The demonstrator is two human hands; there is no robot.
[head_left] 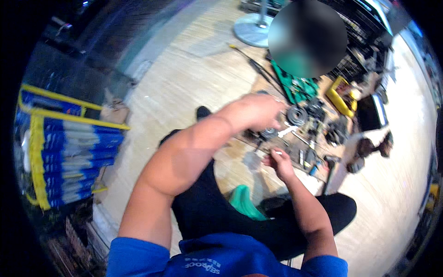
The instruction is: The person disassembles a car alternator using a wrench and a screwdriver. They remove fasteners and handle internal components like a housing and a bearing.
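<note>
Our left hand (264, 112) and right hand (280, 163) were apart, and we could not tell if either held anything. A round gray part (296, 116) lay just right of our left hand.

Bright glare whitens the floor (398, 157) at right; blur softens details, and bent edges darken.
</note>
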